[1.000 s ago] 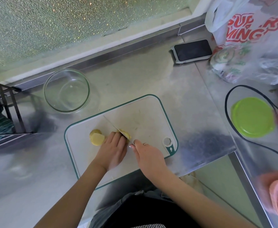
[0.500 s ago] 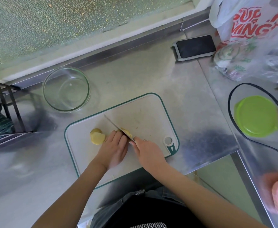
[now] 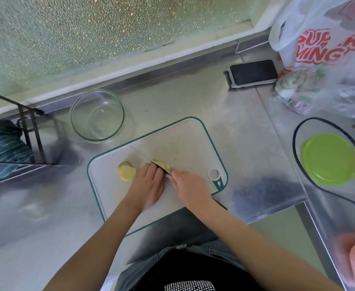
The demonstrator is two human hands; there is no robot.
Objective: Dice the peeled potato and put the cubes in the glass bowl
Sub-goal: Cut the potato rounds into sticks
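A white cutting board with a green rim [image 3: 193, 139] lies on the steel counter. My right hand [image 3: 188, 187] grips a knife [image 3: 146, 157] whose blade runs up and left across a yellow potato piece [image 3: 162, 164]. My left hand [image 3: 148, 185] lies over that piece, fingers curled on it, hiding most of it. Two cut potato pieces [image 3: 127, 172] sit on the board to the left of my left hand. The glass bowl [image 3: 97, 115] stands beyond the board's left corner and holds nothing.
A black wire rack with a striped cloth [image 3: 4, 148] stands at the left. A phone [image 3: 253, 72] lies at the back right beside plastic bags [image 3: 327, 59]. A green lid [image 3: 328, 161] inside a black ring sits on the right counter. The counter edge runs just below the board.
The knife blade has shifted slightly against the potato piece under my left hand. The hands stay in the same place on the board.
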